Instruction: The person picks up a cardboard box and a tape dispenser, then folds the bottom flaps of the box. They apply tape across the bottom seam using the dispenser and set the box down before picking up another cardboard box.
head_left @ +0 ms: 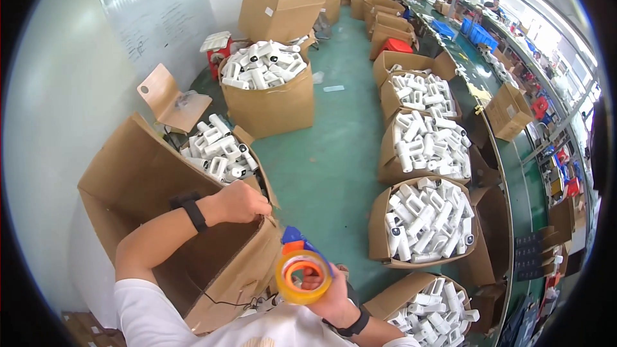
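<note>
My left hand [239,203] is closed at the top edge of a large cardboard box [234,263], its fingertips pressed to the corner of the wall. My left forearm reaches across the box's open top. In my right hand [334,299] is a tape dispenser [299,276] with a blue and orange head and a roll of yellowish clear tape. It is held just right of that box wall, apart from it. The box's inside looks dark and bare where it shows. A thin black cable [225,302] hangs by the box's near side.
Cartons heaped with white plastic handle-shaped parts [427,218] line the right side, beside a long workbench [508,173]. Another full carton [270,103] stands ahead on the green floor [321,173]. A wooden chair [170,103] is at the left wall. Other people sit far off.
</note>
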`<action>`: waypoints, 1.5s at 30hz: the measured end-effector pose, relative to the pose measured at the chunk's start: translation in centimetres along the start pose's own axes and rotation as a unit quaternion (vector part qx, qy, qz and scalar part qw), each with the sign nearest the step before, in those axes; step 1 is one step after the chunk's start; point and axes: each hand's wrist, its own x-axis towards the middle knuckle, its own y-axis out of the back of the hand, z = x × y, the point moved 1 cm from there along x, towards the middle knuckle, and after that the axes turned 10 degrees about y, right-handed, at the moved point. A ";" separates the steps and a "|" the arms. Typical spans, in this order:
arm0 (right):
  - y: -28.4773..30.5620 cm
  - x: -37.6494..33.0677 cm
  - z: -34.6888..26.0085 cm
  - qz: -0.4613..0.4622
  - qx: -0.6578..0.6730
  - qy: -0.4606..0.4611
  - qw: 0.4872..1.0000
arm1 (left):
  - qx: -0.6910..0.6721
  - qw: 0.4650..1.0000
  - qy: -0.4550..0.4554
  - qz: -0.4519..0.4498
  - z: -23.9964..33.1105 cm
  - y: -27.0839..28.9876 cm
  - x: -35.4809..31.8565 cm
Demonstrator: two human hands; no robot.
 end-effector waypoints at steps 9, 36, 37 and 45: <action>-2.1 -0.5 -1.2 -0.114 -0.026 0.023 0.993 | 0.135 0.974 0.110 0.148 -3.1 1.1 5.7; -8.2 8.0 -7.8 -0.116 -0.505 -0.193 0.833 | 0.409 0.893 -0.076 -0.174 1.9 3.1 5.2; -9.7 7.3 -7.3 -0.107 -0.562 -0.155 0.805 | 0.417 0.891 -0.063 -0.165 1.8 3.1 5.0; -8.0 10.1 -10.4 -0.230 -0.774 -0.039 0.589 | 0.249 0.967 -0.056 -0.006 -0.6 2.6 5.5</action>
